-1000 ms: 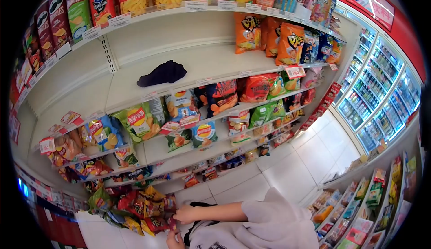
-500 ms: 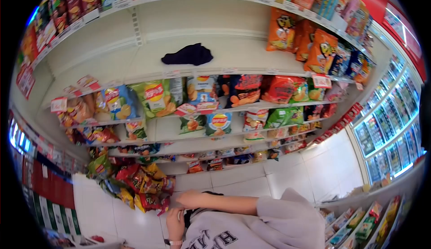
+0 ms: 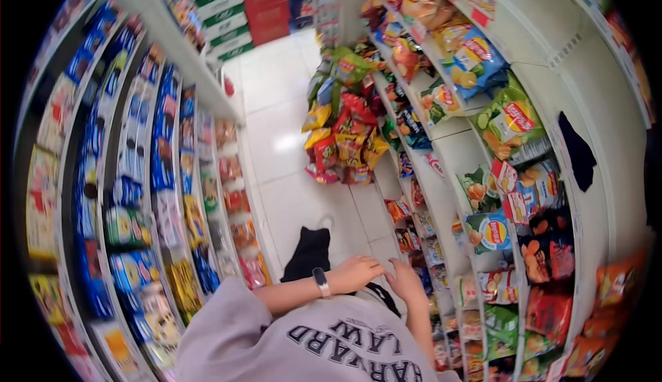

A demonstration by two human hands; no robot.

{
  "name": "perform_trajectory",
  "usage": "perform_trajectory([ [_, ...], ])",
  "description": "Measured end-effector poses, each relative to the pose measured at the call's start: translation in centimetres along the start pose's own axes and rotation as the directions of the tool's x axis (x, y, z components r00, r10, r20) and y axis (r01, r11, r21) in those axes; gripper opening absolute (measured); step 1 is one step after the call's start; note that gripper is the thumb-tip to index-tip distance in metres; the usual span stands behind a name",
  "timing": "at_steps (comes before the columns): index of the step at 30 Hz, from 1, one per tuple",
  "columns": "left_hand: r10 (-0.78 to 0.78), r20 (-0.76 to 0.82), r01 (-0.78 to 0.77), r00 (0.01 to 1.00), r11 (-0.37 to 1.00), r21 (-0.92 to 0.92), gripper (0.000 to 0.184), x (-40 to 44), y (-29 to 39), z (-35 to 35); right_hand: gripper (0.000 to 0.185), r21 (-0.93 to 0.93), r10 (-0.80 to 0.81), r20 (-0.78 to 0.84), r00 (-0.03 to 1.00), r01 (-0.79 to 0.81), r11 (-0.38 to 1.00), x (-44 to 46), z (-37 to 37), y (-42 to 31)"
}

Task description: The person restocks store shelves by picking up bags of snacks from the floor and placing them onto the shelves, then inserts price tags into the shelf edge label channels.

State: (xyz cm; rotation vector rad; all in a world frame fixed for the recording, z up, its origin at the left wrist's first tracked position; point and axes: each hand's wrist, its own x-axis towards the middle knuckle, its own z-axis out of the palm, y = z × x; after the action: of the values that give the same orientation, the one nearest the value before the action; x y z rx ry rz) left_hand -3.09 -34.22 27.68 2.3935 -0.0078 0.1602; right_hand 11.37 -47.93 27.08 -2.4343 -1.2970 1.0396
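Note:
My left hand, with a band on its wrist, is in front of my waist, fingers loosely extended and nothing visible in them. Close beside it on the right, my right hand has its fingers apart and slightly bent, with no object seen in it. Both are over my light shirt and a dark strap-like item. Beyond the hands, a large cluster of snack bags in red, yellow and green stands by the lower shelves. A dark cloth lies on a shelf at the right.
Chip shelves run down the right side, and shelves of packaged goods curve along the left. Between them is a tiled aisle floor. A black shape shows just above my left wrist. Stacked red boxes stand at the far end.
The view has swung left and down along the aisle, so the shelves now stand at the right. My hands have moved away from the bag cluster to my waist.

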Motion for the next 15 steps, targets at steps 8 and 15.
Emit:
perform_trajectory([
  [8,-0.295,-0.1,0.295,0.95,0.955,-0.022,0.012,-7.7,2.9,2.1,0.044,-0.113,-0.08,0.146,0.986,0.097,0.989,0.4,1.5,1.2],
  [15,-0.352,-0.163,0.352,0.922,0.935,-0.029,0.005,-7.8,-1.6,-0.2,0.041,-0.15,-0.215,0.086,0.973,0.226,0.962,5.8,0.6,-3.6],
])
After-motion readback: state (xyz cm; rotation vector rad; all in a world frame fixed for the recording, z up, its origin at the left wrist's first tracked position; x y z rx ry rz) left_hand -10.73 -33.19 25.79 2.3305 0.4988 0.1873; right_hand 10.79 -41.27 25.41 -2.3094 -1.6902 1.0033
